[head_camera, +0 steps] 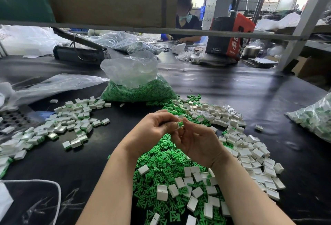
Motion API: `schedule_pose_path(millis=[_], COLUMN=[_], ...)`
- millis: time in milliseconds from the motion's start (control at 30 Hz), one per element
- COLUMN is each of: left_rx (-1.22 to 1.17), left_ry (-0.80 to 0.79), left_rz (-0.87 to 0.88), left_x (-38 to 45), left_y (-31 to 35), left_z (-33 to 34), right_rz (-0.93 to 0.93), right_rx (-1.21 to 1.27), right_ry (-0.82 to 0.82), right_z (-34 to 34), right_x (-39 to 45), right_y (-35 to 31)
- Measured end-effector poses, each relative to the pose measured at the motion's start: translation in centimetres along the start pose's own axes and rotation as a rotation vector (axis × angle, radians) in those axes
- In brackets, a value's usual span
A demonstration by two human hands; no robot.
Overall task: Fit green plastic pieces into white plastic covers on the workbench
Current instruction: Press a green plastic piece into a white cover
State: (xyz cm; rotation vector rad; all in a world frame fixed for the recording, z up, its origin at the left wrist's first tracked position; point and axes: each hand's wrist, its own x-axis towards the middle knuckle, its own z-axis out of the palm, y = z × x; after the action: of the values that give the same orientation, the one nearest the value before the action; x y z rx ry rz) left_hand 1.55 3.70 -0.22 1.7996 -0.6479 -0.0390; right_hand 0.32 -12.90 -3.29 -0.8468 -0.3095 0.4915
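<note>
Together, both hands (left hand (152, 128), right hand (197, 144)) pinching green piece (180, 124)

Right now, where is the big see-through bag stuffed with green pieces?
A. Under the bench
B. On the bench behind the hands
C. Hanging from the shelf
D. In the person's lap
B: the clear bag of green pieces sits on the black workbench, farther from the camera than the left hand and right hand.
</note>
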Motion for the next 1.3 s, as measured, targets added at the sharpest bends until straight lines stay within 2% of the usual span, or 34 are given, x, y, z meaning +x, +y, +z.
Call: schedule_pose_path(millis=[467, 533, 633, 700, 833, 1067, 1300], left_rx=[0.043, 0.031, 0.032, 0.045, 0.09, 0.004, -0.014], left_ry=[0.009, 0.019, 0.01, -0.002, -0.01, -0.017, -0.043], left_rz=[-0.012, -0.039, -0.094, -0.117, -0.142, -0.227, -0.23], left_x=[0.0, -0.1, -0.2, -0.3, -0.3, -0.1, 0.0], left_y=[-0.2, -0.3, -0.7, -1.0, -1.5, -1.9, -2.2], left_z=[-0.2, -0.2, -0.4, -0.4, -0.4, 0.0, 0.5], right_rz=[-0.017, -0.007, 0.01, -0.015, -0.101, -0.207, -0.117], right_rx=[-0.083, -0.175, -0.44, -0.619, -0.81, -0.926, -0.943], right_ry=[0.032, 0.053, 0.115, 0.167, 0.22, 0.292, 0.231], right_z=[-0.2, -0.2, -0.1, -0.1, -0.1, 0.0, -0.2], right_x=[0.1, 0.2, 0.2, 0.0, 0.2, 0.6, 0.4], right_y=[0.0, 0.0, -0.1, -0.3, -0.6, 0.0, -0.3])
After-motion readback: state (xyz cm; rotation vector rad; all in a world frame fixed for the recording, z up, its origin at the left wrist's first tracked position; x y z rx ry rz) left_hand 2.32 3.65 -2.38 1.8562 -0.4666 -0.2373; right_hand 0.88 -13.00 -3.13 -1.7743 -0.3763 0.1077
